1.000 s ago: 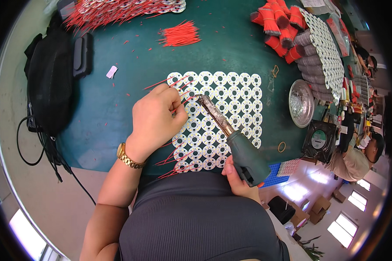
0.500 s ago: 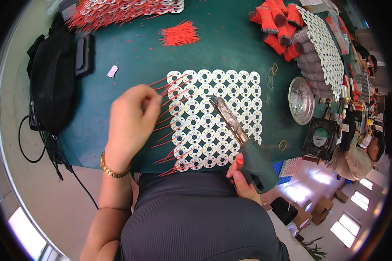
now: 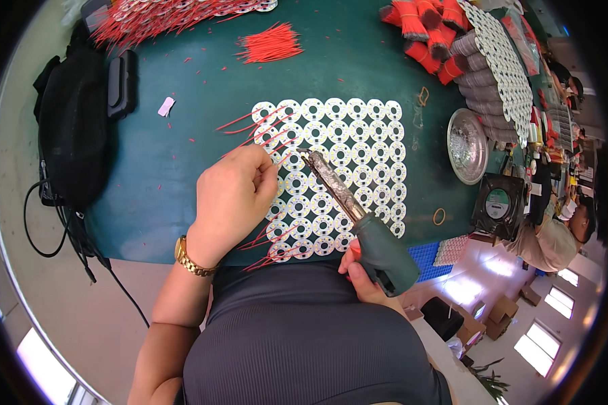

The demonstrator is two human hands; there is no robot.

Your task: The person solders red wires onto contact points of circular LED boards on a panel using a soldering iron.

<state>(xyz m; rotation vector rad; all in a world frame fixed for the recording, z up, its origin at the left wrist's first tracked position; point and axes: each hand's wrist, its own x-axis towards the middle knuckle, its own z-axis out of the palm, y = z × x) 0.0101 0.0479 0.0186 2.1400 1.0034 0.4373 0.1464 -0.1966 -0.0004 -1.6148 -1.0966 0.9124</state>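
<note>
A panel of round white ring-shaped LED boards lies on the green table in front of me. Several thin red wires stick out from the boards along its left side. My left hand, a gold watch on its wrist, is closed in a pinch at this side, by a red wire running from the fingertips onto a board; the fingertips are partly hidden. My right hand is wrapped round the dark green handle of a soldering iron. The iron's tip points up-left, over the boards just right of my left fingertips.
A loose pile of red wires lies beyond the panel; a wired stack stands far left. To the right are wire bundles, stacked boards, a metal dish and a small fan. A black bag sits left.
My left hand has moved right and in over the panel's left edge. The soldering iron has shifted left, its tip now close to the left fingers. The whole view has shifted slightly.
</note>
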